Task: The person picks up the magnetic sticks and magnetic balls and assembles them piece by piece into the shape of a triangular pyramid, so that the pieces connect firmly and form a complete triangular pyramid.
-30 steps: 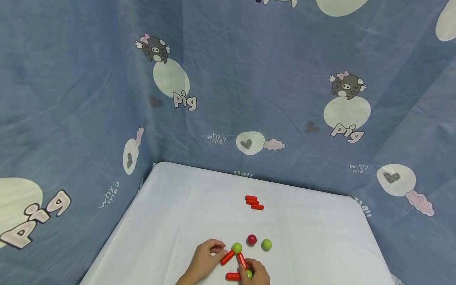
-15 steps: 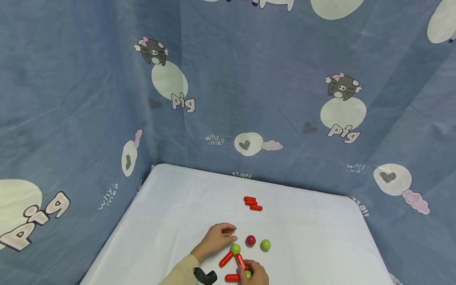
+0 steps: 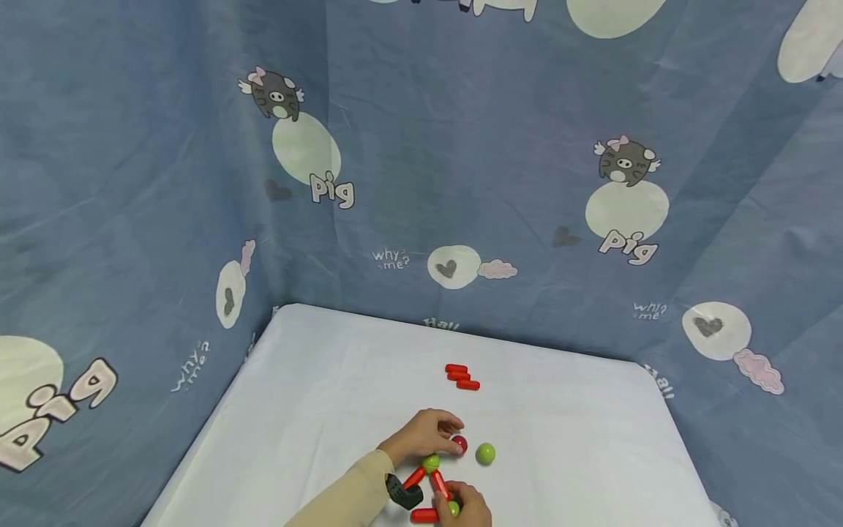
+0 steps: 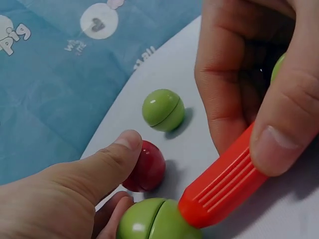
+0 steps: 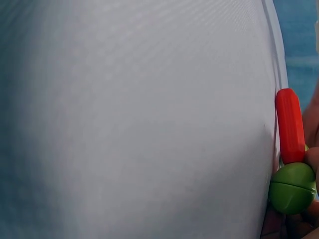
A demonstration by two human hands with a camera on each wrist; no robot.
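- The blue printed curtain spans the whole width behind the white table.
- The beige sleeve covers the left forearm; a black wrist device sits near its cuff, over part of the play pieces.
- The left red rod slants up on the table to meet the upper green ball.
- The lower red rod lies roughly crosswise, its right end beside the right thumb.
- The left hand extends past the upper green ball, thumb against the red ball and fingers bent around its far side; I cannot tell whether it has a firm grasp.
- The slanting red rod runs from the upper green ball down to the right hand, whose thumb and fingers pinch it near its lower end.
- The lower green ball shows between that hand's thumb and fingers.
- 3 loose red rods lie close together, farther back on the table.
- 1 loose green ball rests just right of the red ball, apart from both hands.
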